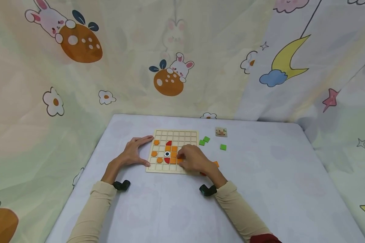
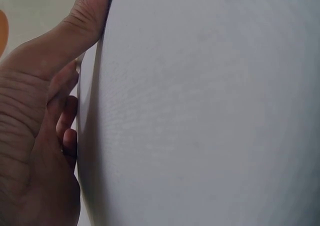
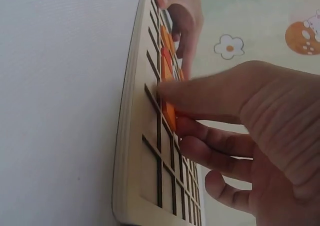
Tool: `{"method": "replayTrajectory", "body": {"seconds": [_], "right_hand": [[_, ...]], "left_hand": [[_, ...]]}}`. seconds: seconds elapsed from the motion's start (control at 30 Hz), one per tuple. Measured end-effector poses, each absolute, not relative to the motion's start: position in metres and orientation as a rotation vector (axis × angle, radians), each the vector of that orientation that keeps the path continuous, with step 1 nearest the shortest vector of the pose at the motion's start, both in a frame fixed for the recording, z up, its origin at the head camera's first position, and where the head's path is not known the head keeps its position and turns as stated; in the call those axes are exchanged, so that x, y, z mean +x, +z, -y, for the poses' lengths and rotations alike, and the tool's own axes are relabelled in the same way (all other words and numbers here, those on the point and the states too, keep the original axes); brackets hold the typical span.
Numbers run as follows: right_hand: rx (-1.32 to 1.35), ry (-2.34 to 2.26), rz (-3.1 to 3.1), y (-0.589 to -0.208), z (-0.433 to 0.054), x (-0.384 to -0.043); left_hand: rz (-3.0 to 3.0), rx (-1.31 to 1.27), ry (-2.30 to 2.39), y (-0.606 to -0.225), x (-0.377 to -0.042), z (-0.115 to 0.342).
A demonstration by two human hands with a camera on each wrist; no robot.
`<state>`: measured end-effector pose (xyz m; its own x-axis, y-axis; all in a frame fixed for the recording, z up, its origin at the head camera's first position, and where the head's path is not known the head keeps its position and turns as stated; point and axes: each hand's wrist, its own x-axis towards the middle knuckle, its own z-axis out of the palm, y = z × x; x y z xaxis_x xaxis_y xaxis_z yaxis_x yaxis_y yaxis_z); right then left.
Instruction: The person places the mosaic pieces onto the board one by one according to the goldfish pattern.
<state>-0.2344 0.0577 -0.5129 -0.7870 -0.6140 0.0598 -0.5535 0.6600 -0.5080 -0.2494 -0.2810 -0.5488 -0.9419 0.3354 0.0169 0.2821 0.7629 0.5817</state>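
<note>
A wooden grid board [image 1: 182, 135] lies on the table with shaped tiles in its cells. My left hand [image 1: 130, 152] touches the board's left side, thumb and forefinger spread wide along it. My right hand [image 1: 196, 159] is over the board's right half and pinches an orange tile [image 3: 170, 117] at a cell, its thumb partly covering it. Beside that tile are orange square tiles [image 1: 173, 154], two red quarter-round tiles [image 1: 168, 143] and a white tile with a black-and-blue eye [image 1: 167, 154]. Three orange round tiles [image 1: 154, 154] sit in cells at the left.
Green square tiles [image 1: 206, 139] lie right of the board, near a small pattern card [image 1: 221, 132]. An orange tile [image 1: 216, 164] and a red tile [image 1: 203, 174] show partly behind the right wrist. A patterned cloth [image 1: 134, 67] hangs behind the table.
</note>
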Motion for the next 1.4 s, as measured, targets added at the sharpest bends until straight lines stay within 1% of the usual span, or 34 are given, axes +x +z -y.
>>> {"method": "replayTrajectory", "body": {"seconds": [0.13, 0.23, 0.47, 0.6, 0.7, 0.83, 1.03, 1.4], "right_hand": [[-0.962, -0.812, -2.748, -0.511, -0.063, -0.232], [-0.923, -0.88, -2.744, -0.509, -0.076, -0.231], [-0.759, -0.972, -2.721, -0.5, -0.133, -0.23], [-0.696, -0.965, -2.709, -0.502, -0.166, -0.233], [-0.704, -0.977, -2.691, -0.507, -0.186, -0.236], [-0.801, -0.997, -2.632, -0.512, -0.207, -0.239], [-0.836, -0.999, -2.571, -0.52, -0.216, -0.24], [-0.829, -0.989, -2.684, -0.523, -0.205, -0.243]], "left_hand": [[-2.849, 0.5, 0.944, -0.547, -0.248, 0.279], [-2.849, 0.499, 0.948, -0.546, -0.247, 0.279], [-2.863, 0.498, 0.921, -0.547, -0.247, 0.28], [-2.861, 0.495, 0.928, -0.547, -0.247, 0.281], [-2.857, 0.494, 0.935, -0.547, -0.247, 0.281], [-2.859, 0.498, 0.923, -0.547, -0.248, 0.281], [-2.859, 0.495, 0.919, -0.548, -0.249, 0.282], [-2.85, 0.49, 0.93, -0.549, -0.249, 0.282]]}}
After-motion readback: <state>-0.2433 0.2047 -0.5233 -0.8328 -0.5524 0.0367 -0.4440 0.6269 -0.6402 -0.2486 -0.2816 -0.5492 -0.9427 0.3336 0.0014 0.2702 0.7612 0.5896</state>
